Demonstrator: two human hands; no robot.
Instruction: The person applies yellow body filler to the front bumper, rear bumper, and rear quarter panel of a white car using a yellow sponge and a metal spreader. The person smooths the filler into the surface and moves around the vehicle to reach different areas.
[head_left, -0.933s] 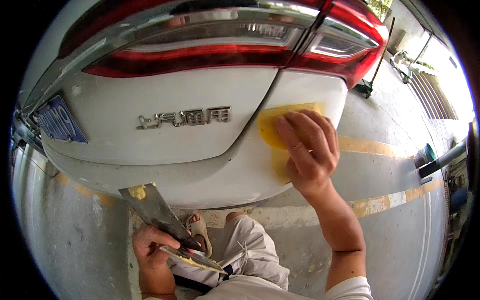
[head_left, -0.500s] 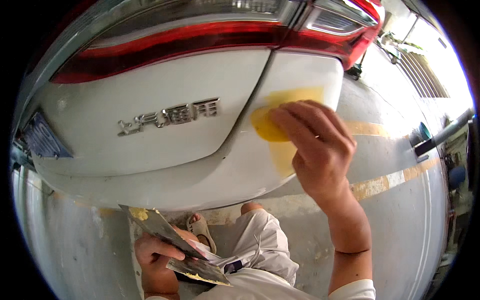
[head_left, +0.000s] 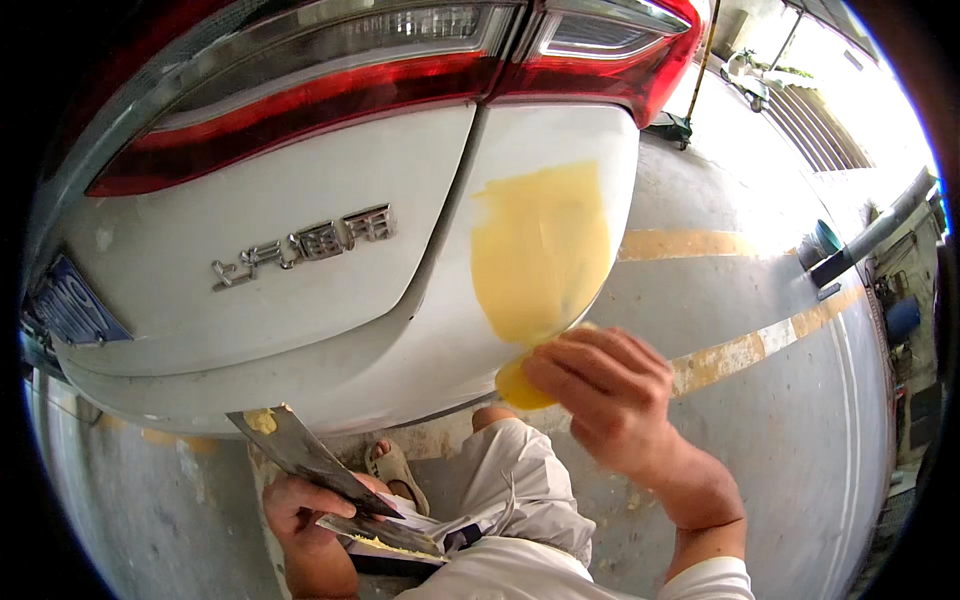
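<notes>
My right hand [head_left: 618, 400] is closed round a yellow spreader [head_left: 520, 388], at the lower end of a patch of yellow filler [head_left: 540, 250]. The patch covers the rear corner of a white car [head_left: 330, 340], below its tail light [head_left: 300, 125]. Whether the spreader's edge still touches the bumper I cannot tell. Low on the left, my left hand [head_left: 308, 505] grips a dark metal putty knife [head_left: 325, 465], with a dab of filler [head_left: 261, 420] near its far end. A second flat blade [head_left: 390, 535] lies below it, filler along its edge; part of it is hidden.
Chrome lettering [head_left: 305, 245] and a blue licence plate [head_left: 78, 305] are on the car to the left. My knee and a sandalled foot [head_left: 395, 470] are below the bumper. Farther right are a thick dark pipe [head_left: 870, 230], a green bucket [head_left: 820, 243] and worn floor stripes [head_left: 740, 360].
My right hand has drawn the spreader down from the middle of the filler to its lower end. The patch now looks broader and more even. My left hand keeps its grip.
</notes>
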